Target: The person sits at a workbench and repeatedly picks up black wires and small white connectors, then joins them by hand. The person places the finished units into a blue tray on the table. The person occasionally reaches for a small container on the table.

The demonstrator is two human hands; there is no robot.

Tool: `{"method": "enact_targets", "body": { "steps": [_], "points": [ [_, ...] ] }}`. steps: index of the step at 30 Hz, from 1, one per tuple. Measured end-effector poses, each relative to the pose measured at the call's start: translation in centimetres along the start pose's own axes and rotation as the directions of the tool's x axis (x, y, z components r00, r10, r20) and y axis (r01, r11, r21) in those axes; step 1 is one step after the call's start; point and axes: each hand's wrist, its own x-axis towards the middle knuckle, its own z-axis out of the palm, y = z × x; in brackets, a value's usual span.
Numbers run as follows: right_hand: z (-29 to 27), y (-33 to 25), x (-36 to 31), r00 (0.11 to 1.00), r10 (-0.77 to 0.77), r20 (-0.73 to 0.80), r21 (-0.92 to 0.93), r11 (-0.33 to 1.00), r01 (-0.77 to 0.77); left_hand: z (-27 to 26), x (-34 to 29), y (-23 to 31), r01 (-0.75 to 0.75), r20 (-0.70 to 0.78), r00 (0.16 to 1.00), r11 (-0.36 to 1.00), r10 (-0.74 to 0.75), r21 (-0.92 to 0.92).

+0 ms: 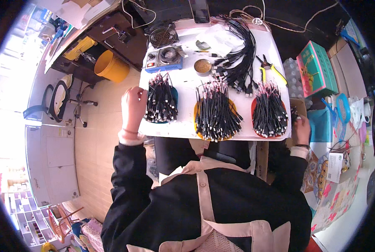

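My left hand [133, 105] is raised at the table's left edge with its fingers curled together; anything in them is too small to make out. Beside it, a blue tray [175, 98] holds short black USB cables [160, 103] with stripped ends. More such cables fill a yellow tray [197, 126] in the middle and a red tray [253, 110] to the right. Off the table's right edge, my right hand [301, 129] reaches down with bent fingers to a cardboard box [298, 102] containing dark pieces. What those fingers grip is hidden.
On the white table [183, 86] stand a blue soldering device [164, 63], a small fan [162, 37] and a round tin [202, 66]. A black cable bundle [242, 54] and yellow-handled pliers [270, 70] lie farther right. A green box [317, 69] stands beyond the right edge.
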Motion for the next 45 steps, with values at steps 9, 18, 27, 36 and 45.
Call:
{"method": "enact_targets", "body": {
  "steps": [9, 18, 27, 36, 45],
  "points": [
    [-2.8, -17.2, -6.8, 0.993, -0.096, -0.063, 0.024, 0.995, 0.098, 3.4, 2.4, -0.6, -0.084, 0.029, 0.996, 0.986, 0.081, 0.142],
    [9.9, -31.9, -15.2, 0.793, -0.456, 0.404, 0.152, 0.888, 0.433, 3.0, 2.7, -0.8, 0.09, 0.068, 0.995, 0.979, -0.079, -0.182],
    [17.1, -30.8, -13.0, 0.775, -0.493, 0.395, -0.058, 0.829, 0.557, 0.4, 2.5, -1.1, 0.099, -0.076, 0.987, 0.913, -0.14, -0.396],
    [18.2, -30.1, -13.1, 0.752, -0.476, 0.456, -0.094, 0.814, 0.573, -2.9, -3.1, 4.7, 0.288, 0.264, 0.947, 0.116, -0.182, -0.951],
    [16.1, -31.7, -14.0, 0.76, -0.29, 0.582, 0.23, 0.955, 0.189, -1.4, -9.7, 9.6, 0.494, 0.502, 0.861, -0.108, -0.078, -0.863]
  ]
}}
